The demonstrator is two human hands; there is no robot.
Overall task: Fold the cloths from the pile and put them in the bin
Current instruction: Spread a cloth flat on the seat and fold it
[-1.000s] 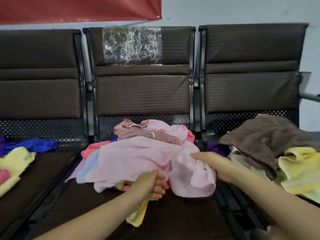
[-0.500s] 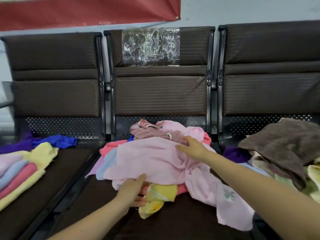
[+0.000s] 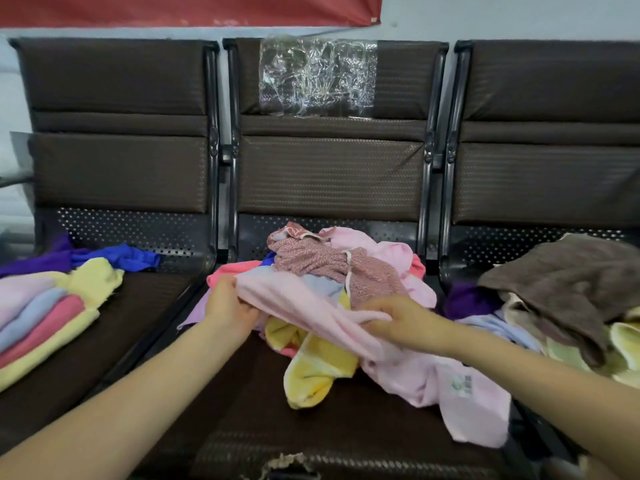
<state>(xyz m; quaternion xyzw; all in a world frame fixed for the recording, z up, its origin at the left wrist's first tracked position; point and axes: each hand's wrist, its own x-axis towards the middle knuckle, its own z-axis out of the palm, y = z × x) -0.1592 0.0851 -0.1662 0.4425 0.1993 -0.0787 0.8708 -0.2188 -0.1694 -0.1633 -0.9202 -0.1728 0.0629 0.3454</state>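
A pile of cloths (image 3: pixel 332 268) lies on the middle brown seat (image 3: pixel 242 403). Across its front stretches a light pink cloth (image 3: pixel 298 303). My left hand (image 3: pixel 230 308) grips the cloth's left end, and my right hand (image 3: pixel 398 318) grips it further right, where it bunches. The rest of the pink cloth (image 3: pixel 460 393) hangs down over the seat front, showing a small label. A yellow cloth (image 3: pixel 315 368) and a patterned dusty-pink one (image 3: pixel 332 261) lie in the same pile. No bin is in view.
Folded cloths (image 3: pixel 45 313) in pink, blue and yellow lie stacked on the left seat, with a blue cloth (image 3: pixel 128 258) behind them. A brown cloth (image 3: pixel 568 285) tops another heap on the right seat. Crumpled clear plastic (image 3: pixel 317 76) sticks to the middle backrest.
My left hand moved up from the pile's lower front to the pink cloth's left end. My right hand came down from the pile's top and took hold of the same cloth, which is now drawn between them.
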